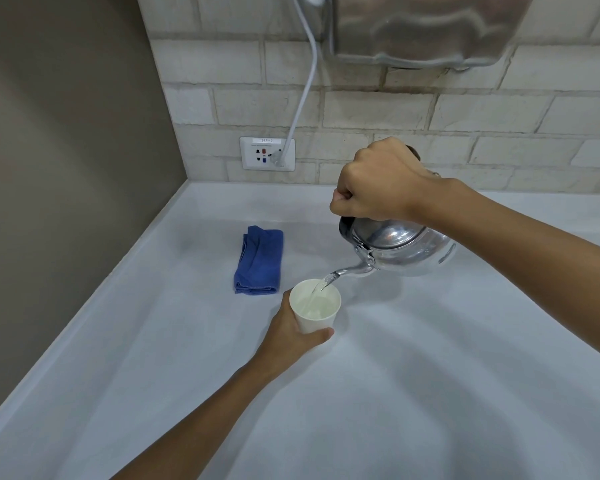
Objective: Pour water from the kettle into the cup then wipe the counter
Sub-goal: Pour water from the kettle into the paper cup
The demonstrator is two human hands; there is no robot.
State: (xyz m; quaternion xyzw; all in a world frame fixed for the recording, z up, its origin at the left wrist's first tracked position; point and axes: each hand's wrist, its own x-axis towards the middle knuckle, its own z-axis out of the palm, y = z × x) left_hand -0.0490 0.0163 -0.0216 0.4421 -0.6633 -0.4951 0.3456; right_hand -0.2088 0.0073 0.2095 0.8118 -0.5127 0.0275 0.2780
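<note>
A folded blue cloth [259, 260] is seen left of centre on the white counter [430, 375], below a wall socket [267, 153] with a white cable [305, 81] plugged in. At centre, the paper cup [315, 305] is enclosed by the left grip [293, 332]; the tilted steel kettle [399, 247] is held by the closed right grip [374, 183], water being poured into the cup

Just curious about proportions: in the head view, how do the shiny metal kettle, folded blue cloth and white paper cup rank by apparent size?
1. Shiny metal kettle, partly hidden by the right hand.
2. Folded blue cloth.
3. White paper cup, in the left hand.
</note>
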